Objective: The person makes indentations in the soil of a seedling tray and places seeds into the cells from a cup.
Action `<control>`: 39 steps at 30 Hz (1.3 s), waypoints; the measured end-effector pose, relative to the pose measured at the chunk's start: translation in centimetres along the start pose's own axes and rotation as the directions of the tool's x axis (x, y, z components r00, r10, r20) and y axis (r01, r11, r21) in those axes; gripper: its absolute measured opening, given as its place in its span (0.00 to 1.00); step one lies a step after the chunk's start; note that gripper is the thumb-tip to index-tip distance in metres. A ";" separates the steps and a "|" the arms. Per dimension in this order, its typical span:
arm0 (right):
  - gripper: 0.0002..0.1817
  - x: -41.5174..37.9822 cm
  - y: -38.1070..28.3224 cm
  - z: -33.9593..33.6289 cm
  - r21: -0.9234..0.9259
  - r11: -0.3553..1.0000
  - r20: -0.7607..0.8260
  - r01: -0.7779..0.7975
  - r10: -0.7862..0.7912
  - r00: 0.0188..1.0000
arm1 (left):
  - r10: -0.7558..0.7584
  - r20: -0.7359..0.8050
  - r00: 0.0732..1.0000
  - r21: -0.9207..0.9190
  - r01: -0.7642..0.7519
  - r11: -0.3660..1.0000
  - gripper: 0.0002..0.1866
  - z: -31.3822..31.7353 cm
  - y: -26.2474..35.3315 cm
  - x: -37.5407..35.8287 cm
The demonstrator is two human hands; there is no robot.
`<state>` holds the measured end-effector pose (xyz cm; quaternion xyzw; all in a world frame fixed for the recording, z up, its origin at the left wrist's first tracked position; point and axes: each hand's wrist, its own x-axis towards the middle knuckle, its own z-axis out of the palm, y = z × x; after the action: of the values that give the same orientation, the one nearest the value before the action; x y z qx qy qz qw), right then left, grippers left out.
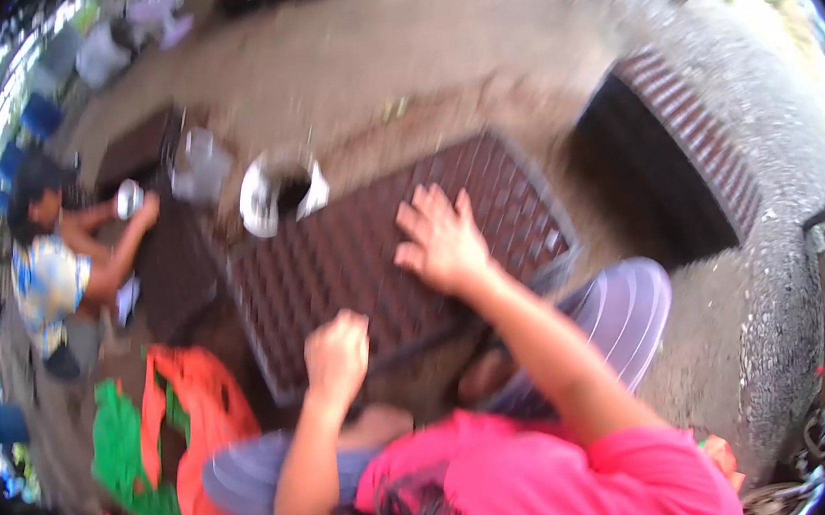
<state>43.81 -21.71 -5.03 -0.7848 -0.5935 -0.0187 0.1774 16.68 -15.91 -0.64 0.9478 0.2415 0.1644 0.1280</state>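
A wide, round view looked down from the person's head.
The camera sat up high and faced forward and down. Very near, at the bottom, was a bright pink cloth shirt [516,478]. A bit farther, in the middle, was a dark brown, four-sided tray with rows of small cells [372,252]. Grey, stony gravel [781,319] curved along the right side.

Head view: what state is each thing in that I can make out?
Front tray: lying flat; cell contents too blurred to tell
Left hand: curled shut
Right hand: open, spread over the front tray
White container: open-topped, dark inside
Orange cloth: crumpled
Green cloth: crumpled
Co-worker's cup: held
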 end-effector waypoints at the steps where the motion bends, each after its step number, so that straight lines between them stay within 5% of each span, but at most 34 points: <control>1: 0.41 0.1 -0.4 0.0 -0.012 1.000 0.083 -0.018 0.019 0.996 | -0.022 0.006 1.000 -0.001 0.022 1.000 0.04 0.3 -0.3 -0.2; 7: 0.42 0.7 -0.5 -1.4 -0.043 0.999 0.085 -0.012 0.016 0.996 | -0.125 -0.099 0.987 -0.119 0.113 0.986 0.05 -1.2 1.4 0.3; 23: 0.42 0.9 -0.9 -1.7 -0.075 0.996 0.182 -0.040 0.053 0.982 | -0.053 -0.231 0.972 -0.103 0.030 0.994 0.06 0.9 0.5 -1.0; 27: 0.42 0.8 -0.7 -1.1 -0.056 0.998 0.144 -0.036 0.044 0.989 | -0.085 -0.182 0.980 -0.108 0.066 0.992 0.07 0.3 0.7 -1.1; 29: 0.42 0.8 -0.5 -0.9 -0.053 0.998 0.128 -0.034 0.040 0.991 | -0.085 -0.022 0.996 -0.048 0.084 0.995 0.10 -1.5 1.3 -0.6; 33: 0.40 1.3 -0.5 0.3 -0.065 0.998 0.074 -0.022 0.027 0.997 | 0.138 -0.085 0.987 0.058 -0.134 0.989 0.17 -10.9 3.9 3.9; 36: 0.38 1.2 -0.7 -0.9 -0.173 0.983 0.021 0.056 -0.054 0.998 | 0.396 -0.297 0.869 0.164 -0.362 0.917 0.17 -19.4 6.7 7.6; 39: 0.37 -0.2 -2.7 2.0 -0.242 0.945 0.099 0.218 -0.200 0.975 | 0.495 -0.331 0.803 0.282 -0.416 0.865 0.16 -22.9 8.0 8.3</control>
<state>40.84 -20.66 -6.21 -0.7337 -0.6723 -0.0837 0.0516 18.34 -14.85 24.89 0.9330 0.0413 0.3525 -0.0600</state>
